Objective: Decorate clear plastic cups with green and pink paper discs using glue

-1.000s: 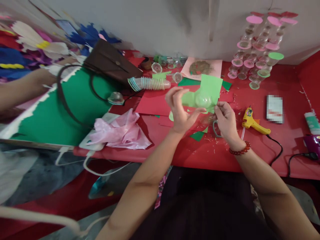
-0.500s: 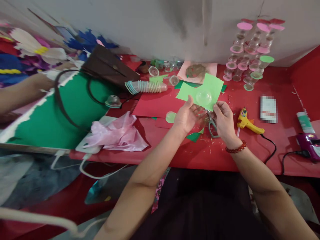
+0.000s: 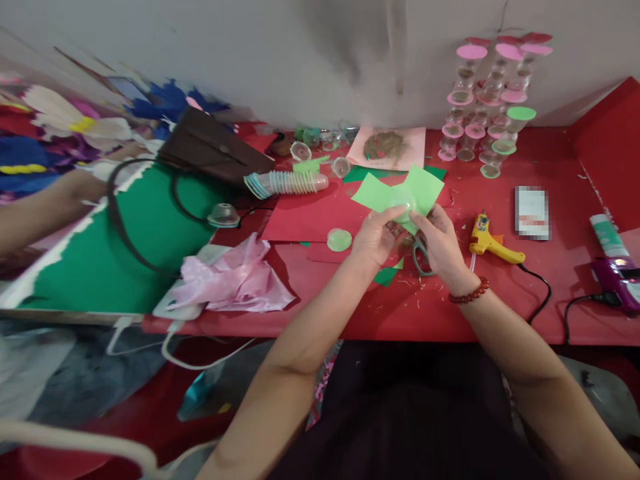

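Note:
A light green sheet of paper with a notch cut out of its far edge is held up over the table. On it sits a clear plastic dome lid. My left hand is closed on the paper's left side, its thumb against the dome. From the right, my right hand grips the paper, thumb also by the dome. Below the hands lie scissors, partly hidden. Left of my left hand rests a dome lid with a green round.
A yellow glue gun lies at right, its cord running off the front edge. Stacked dome lids, red card and pink cloth lie at left. Hanging lid strings are back right. Another person's arm reaches in at far left.
My left hand has gone from spread fingers under the paper to holding it, thumb on the dome. My right thumb has moved in toward the dome. The view has shifted slightly.

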The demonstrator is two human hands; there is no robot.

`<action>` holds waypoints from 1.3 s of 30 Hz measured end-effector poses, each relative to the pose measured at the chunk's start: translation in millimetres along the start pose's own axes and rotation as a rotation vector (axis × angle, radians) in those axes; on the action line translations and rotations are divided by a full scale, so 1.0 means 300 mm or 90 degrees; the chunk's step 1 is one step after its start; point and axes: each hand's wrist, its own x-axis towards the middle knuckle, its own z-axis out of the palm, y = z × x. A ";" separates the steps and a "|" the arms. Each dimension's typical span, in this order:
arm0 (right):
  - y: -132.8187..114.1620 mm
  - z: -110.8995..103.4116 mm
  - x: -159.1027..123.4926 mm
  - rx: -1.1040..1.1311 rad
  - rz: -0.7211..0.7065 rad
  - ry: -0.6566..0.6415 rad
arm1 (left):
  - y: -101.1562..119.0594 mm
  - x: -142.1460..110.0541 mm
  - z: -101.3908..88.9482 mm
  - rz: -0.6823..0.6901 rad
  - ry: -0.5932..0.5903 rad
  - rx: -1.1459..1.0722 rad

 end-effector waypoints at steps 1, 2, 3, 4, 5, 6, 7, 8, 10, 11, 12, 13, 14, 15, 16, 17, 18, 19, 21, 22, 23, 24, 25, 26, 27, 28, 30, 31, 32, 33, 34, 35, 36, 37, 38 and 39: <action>-0.007 0.003 -0.001 0.013 0.004 -0.007 | -0.003 -0.002 0.001 0.002 -0.016 0.019; -0.014 0.007 -0.002 0.020 0.006 -0.013 | -0.004 -0.004 0.002 0.002 -0.030 0.030; -0.020 0.010 -0.002 0.022 0.007 -0.016 | -0.004 -0.006 0.004 0.000 -0.040 0.034; -0.024 0.012 -0.002 0.022 0.004 -0.015 | -0.003 -0.007 0.005 -0.005 -0.047 0.033; -0.028 0.014 -0.001 0.022 0.000 -0.011 | -0.001 -0.008 0.005 -0.012 -0.050 0.031; -0.030 0.014 0.000 0.021 -0.004 -0.006 | 0.001 -0.008 0.005 -0.020 -0.052 0.031; -0.030 0.014 0.001 0.021 -0.007 -0.001 | 0.004 -0.007 0.005 -0.027 -0.053 0.031; -0.029 0.014 0.002 0.021 -0.009 0.003 | 0.006 -0.006 0.004 -0.030 -0.053 0.033; -0.026 0.012 0.005 0.026 -0.009 0.006 | 0.007 -0.003 0.002 -0.023 -0.061 0.034; -0.023 0.010 0.006 0.031 -0.007 0.006 | 0.006 -0.001 0.002 -0.016 -0.069 0.033; -0.020 0.009 0.008 0.039 -0.004 0.005 | 0.005 0.001 0.001 -0.009 -0.080 0.031; -0.018 0.007 0.008 0.048 0.000 0.005 | 0.002 0.002 0.001 -0.002 -0.090 0.028; -0.016 0.006 0.009 0.057 0.006 0.005 | -0.001 0.004 0.002 0.003 -0.098 0.025; -0.015 0.005 0.009 0.064 0.011 0.003 | -0.004 0.005 0.002 0.010 -0.103 0.023; -0.014 0.005 0.009 0.067 0.016 0.002 | -0.007 0.006 0.001 0.018 -0.104 0.023; -0.015 0.005 0.008 0.065 0.020 -0.001 | -0.010 0.007 0.001 0.025 -0.103 0.026; -0.017 0.005 0.007 0.059 0.022 -0.004 | -0.012 0.008 -0.001 0.032 -0.103 0.033; -0.019 0.006 0.005 0.052 0.022 -0.007 | -0.014 0.009 -0.002 0.039 -0.103 0.042; -0.025 0.010 0.002 0.044 0.013 -0.016 | -0.013 0.007 -0.006 0.053 -0.106 0.058; -0.028 0.012 -0.001 0.045 0.009 -0.020 | -0.010 0.005 -0.008 0.061 -0.110 0.064; -0.031 0.015 -0.003 0.046 0.006 -0.024 | -0.006 0.001 -0.010 0.070 -0.115 0.067; -0.033 0.017 -0.005 0.045 0.004 -0.028 | -0.001 -0.003 -0.011 0.077 -0.118 0.069; -0.036 0.019 -0.007 0.041 0.004 -0.032 | 0.004 -0.008 -0.013 0.080 -0.122 0.071; -0.038 0.021 -0.010 0.036 0.005 -0.036 | 0.010 -0.013 -0.014 0.078 -0.125 0.075; -0.040 0.021 -0.011 0.032 0.006 -0.039 | 0.014 -0.017 -0.016 0.073 -0.127 0.079; -0.043 0.022 -0.013 0.030 0.008 -0.041 | 0.018 -0.020 -0.018 0.068 -0.129 0.082; -0.048 0.020 -0.014 0.038 0.016 -0.043 | 0.022 -0.022 -0.022 0.065 -0.137 0.090; -0.052 0.019 -0.015 0.046 0.022 -0.044 | 0.022 -0.022 -0.024 0.070 -0.143 0.092; -0.056 0.018 -0.015 0.055 0.029 -0.044 | 0.022 -0.020 -0.025 0.079 -0.148 0.094; -0.059 0.018 -0.015 0.062 0.034 -0.045 | 0.021 -0.019 -0.026 0.088 -0.154 0.096; -0.061 0.018 -0.016 0.067 0.036 -0.046 | 0.020 -0.018 -0.027 0.095 -0.158 0.099; -0.063 0.019 -0.017 0.070 0.036 -0.046 | 0.019 -0.017 -0.028 0.100 -0.160 0.101; -0.063 0.022 -0.018 0.069 0.035 -0.046 | 0.019 -0.017 -0.028 0.102 -0.162 0.100; -0.061 0.024 -0.019 0.064 0.033 -0.046 | 0.019 -0.017 -0.027 0.103 -0.161 0.098; -0.057 0.026 -0.020 0.056 0.031 -0.046 | 0.019 -0.018 -0.027 0.102 -0.160 0.096; -0.053 0.027 -0.020 0.046 0.029 -0.045 | 0.020 -0.019 -0.026 0.101 -0.155 0.095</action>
